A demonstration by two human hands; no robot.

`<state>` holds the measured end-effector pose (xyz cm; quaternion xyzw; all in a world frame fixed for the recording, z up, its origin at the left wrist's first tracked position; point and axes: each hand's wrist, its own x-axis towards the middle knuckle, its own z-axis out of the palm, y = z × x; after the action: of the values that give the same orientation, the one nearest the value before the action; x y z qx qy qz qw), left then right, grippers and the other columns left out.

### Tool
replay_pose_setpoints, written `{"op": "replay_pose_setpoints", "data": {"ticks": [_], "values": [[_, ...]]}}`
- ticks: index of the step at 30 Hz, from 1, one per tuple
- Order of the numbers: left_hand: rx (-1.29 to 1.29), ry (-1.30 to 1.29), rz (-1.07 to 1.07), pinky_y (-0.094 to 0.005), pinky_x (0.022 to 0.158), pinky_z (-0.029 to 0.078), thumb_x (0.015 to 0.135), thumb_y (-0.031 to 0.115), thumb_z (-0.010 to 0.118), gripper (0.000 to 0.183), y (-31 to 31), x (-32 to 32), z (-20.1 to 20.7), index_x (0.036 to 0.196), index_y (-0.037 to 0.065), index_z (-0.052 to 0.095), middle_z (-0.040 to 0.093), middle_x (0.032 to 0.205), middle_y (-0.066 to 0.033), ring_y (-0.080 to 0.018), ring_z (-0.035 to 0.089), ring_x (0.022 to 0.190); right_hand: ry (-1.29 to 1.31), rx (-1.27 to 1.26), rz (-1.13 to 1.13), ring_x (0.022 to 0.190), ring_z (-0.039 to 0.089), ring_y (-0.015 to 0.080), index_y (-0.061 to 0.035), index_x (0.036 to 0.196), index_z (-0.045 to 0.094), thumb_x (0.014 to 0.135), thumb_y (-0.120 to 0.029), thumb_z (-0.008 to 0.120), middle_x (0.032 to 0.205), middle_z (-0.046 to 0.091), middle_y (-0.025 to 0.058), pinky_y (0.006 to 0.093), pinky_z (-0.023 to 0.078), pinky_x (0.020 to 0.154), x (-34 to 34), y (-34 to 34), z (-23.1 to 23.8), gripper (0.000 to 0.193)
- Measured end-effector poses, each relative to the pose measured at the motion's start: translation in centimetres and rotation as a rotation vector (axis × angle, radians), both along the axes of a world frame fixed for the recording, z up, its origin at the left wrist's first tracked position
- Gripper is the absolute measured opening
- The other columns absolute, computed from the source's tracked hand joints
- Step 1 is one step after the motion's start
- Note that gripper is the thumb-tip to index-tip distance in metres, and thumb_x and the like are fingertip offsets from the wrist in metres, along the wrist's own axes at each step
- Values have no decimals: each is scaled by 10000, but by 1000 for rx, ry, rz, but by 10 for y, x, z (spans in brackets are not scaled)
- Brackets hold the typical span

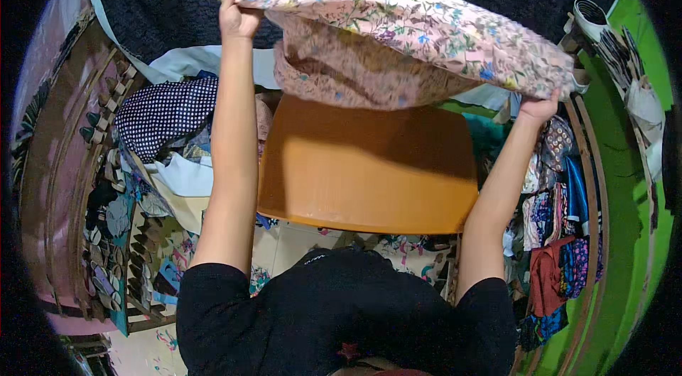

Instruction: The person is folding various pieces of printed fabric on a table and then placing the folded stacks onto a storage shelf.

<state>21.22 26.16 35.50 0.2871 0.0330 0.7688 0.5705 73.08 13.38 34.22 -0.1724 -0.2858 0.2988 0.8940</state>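
Observation:
Both my arms reach forward, holding up a pink floral cloth (pixel 398 28) patterned with small blue, green and yellow flowers. My left hand (pixel 239 17) is closed on its left end, thumb up. At the lower right corner my right hand (pixel 540 107) grips the edge. Between them the cloth stretches at a slant, higher on the left, and its lower part sags and blurs with motion. It hangs above the far part of an orange-brown table (pixel 369 177), and its shadow falls on the tabletop. Most of the fingers are hidden behind the fabric.
A dark polka-dot cloth (pixel 167 117) and white fabric (pixel 186 176) lie left of the table. Folded clothes, including a red-brown one (pixel 549 276), fill the right side. Shoes (pixel 103 284) stand on wooden racks at the left. A dark patterned curtain (pixel 163 0) hangs behind. Colourful scraps dot the floor.

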Motion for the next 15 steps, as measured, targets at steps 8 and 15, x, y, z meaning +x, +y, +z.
{"op": "replay_pose_setpoints", "data": {"ticks": [8,15], "values": [[-395,339,446,-318,809,451,773,8,542,442,-112,-40,-157,1185,-8,383,490,1125,-107,-206,510,986,65,-33,375,775,540,159,-110,1133,474,869,-283,438,990,569,33,288,448,591,20,-91,-155,317],[-920,608,766,-318,816,424,686,5,615,607,-220,-79,-369,1213,-65,322,468,1134,-166,-248,485,1018,255,-1114,-14,1153,389,291,-50,1248,361,838,-303,486,1236,417,139,481,319,915,-16,-189,-356,498]]}}
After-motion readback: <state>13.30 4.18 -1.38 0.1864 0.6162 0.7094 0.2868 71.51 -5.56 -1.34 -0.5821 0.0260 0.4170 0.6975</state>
